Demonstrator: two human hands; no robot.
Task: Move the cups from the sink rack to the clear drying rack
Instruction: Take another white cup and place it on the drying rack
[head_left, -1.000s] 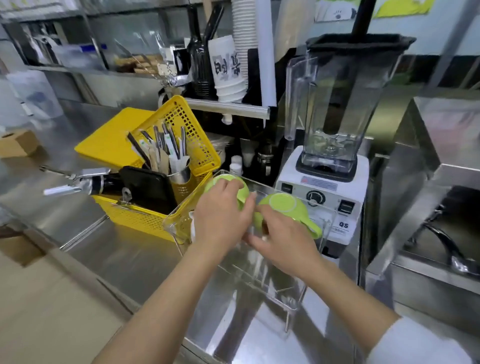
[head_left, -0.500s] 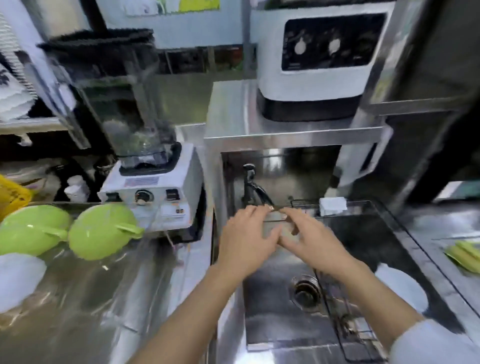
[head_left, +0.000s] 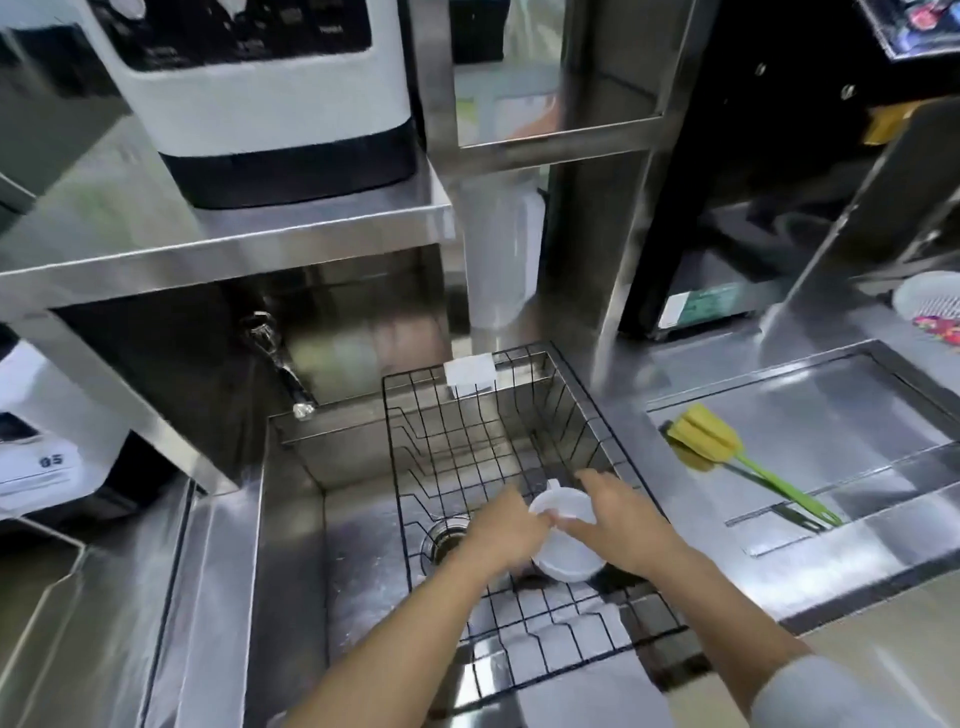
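A black wire sink rack (head_left: 467, 431) hangs in the right half of the steel sink (head_left: 291, 519). Inside it lies a white translucent cup (head_left: 563, 551) with a small handle at its far rim, upside down and tilted. My left hand (head_left: 501, 530) touches the cup's left side and my right hand (head_left: 621, 525) covers its right side; both hands close around it. The clear drying rack is out of view to the left.
A tap (head_left: 280, 358) sticks out over the sink's back left. A white sponge (head_left: 470, 371) sits on the rack's far rim. A yellow brush with a green handle (head_left: 727, 457) lies on the draining tray to the right. A white blender base (head_left: 36, 447) stands at left.
My view swung right, from the clear rack with the green cups to the sink. Both hands left the green cups, crossed over the sink and now close on the white cup in the wire rack.
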